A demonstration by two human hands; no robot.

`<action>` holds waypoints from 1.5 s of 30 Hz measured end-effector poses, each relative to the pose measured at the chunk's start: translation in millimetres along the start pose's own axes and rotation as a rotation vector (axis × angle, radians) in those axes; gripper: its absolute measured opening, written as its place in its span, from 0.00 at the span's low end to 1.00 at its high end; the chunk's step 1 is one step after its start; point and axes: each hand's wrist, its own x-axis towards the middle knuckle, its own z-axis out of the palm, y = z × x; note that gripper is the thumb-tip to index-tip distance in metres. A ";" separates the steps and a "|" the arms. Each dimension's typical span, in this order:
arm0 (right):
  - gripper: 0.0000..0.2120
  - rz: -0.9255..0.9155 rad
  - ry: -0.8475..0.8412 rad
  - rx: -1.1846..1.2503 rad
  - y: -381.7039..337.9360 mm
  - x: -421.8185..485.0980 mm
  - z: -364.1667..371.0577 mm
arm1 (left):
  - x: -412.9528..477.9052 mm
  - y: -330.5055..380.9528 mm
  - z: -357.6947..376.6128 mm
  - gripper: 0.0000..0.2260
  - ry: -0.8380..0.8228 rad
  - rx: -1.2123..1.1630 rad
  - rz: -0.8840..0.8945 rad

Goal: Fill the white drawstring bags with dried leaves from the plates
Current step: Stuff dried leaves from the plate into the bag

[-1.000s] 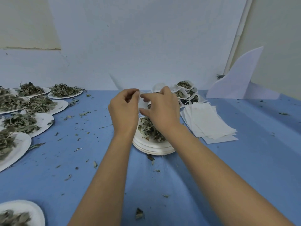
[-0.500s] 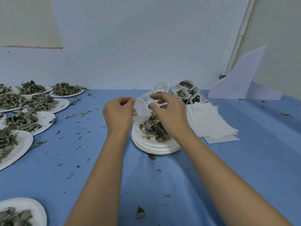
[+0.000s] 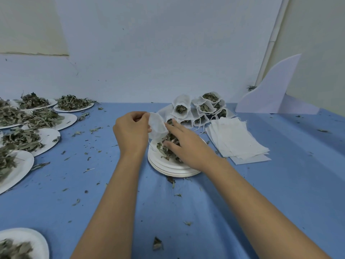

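My left hand pinches the rim of an open white drawstring bag and holds it over a stack of white plates. Dried leaves are piled on the top plate. My right hand lies on that pile, its fingers curled into the leaves beside the bag's mouth. Behind the plates is a heap of filled bags with leaves showing at their mouths. A pile of flat empty bags lies to the right.
Several plates of dried leaves crowd the left side of the blue table, and one more plate sits at the near left corner. Leaf scraps litter the cloth. A white foam board leans against the wall at back right.
My right hand let go of the bag's rim and dropped onto the leaf pile. My left hand kept its hold, and the bag now hangs open.
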 end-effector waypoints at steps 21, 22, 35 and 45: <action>0.19 -0.005 0.040 -0.086 4.1 -5.0 6.7 | -4.1 3.0 5.8 0.05 0.078 -0.041 -0.011; 0.18 -0.004 0.034 -0.091 4.1 -4.5 7.4 | -5.3 3.9 6.7 0.06 0.070 -0.038 0.000; 0.21 0.108 0.296 -0.060 -9.2 -3.4 13.5 | -7.1 4.2 5.6 0.05 0.081 -0.011 0.020; 0.35 0.300 0.323 -0.327 -13.2 -4.5 12.7 | -5.9 2.5 5.4 0.05 0.099 -0.037 -0.004</action>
